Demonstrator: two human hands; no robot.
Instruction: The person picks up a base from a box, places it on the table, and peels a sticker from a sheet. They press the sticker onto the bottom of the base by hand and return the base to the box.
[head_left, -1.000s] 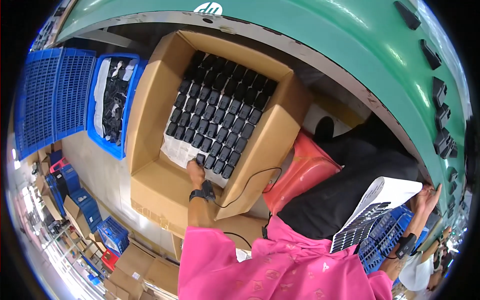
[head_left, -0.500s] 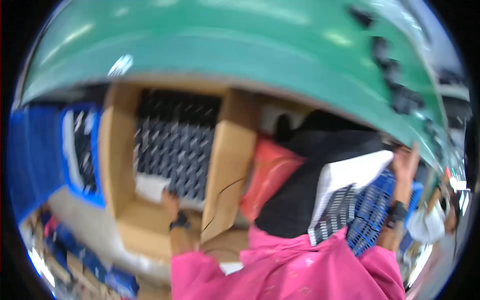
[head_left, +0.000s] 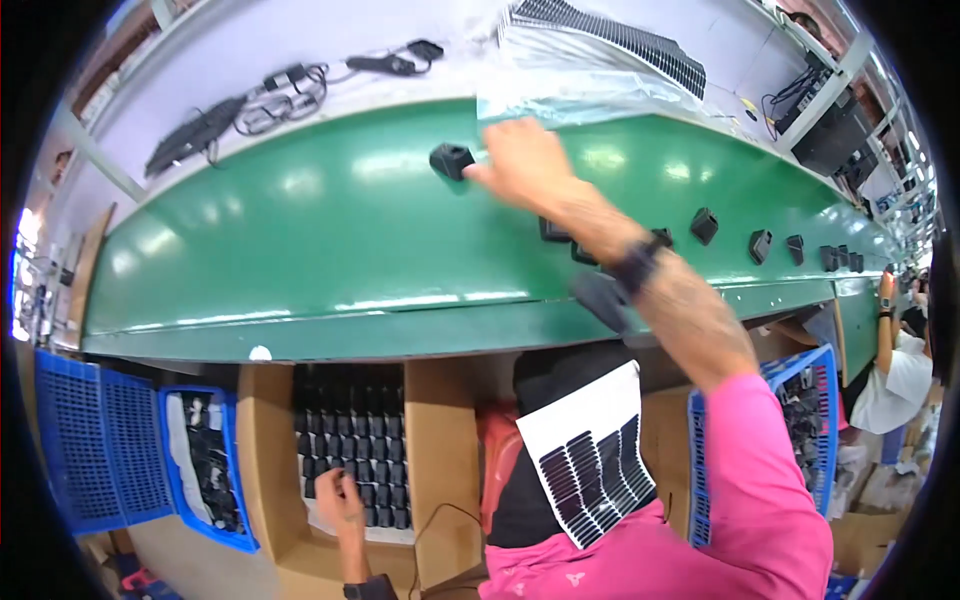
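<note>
My right hand (head_left: pixel 525 165) is stretched over the green work surface (head_left: pixel 330 235). Its thumb is against a small black block-shaped housing (head_left: pixel 452 160), with the fingers curled beside it; part of the hold is hidden. Down at the left, my left hand (head_left: pixel 340 497) rests with bent fingers in a cardboard box (head_left: pixel 440 470), over rows of black housings (head_left: pixel 350 430). What those fingers grip is hidden. Under my right wrist hangs a blurred dark shape (head_left: pixel 600 300). Across my lap lies a white sheet with black strips (head_left: pixel 590 455).
Several black housings (head_left: pixel 705 226) sit along the surface to the right. Cabled adapters (head_left: pixel 285 85) and a striped stack in clear plastic (head_left: pixel 610 45) lie on the back ledge. Blue crates (head_left: pixel 240 500) stand at both sides. A co-worker (head_left: pixel 890 375) is at far right.
My view has lifted toward the green surface. My right hand has gone from the right edge, by the blue crate, to the housing at centre. The left hand stays in the box.
</note>
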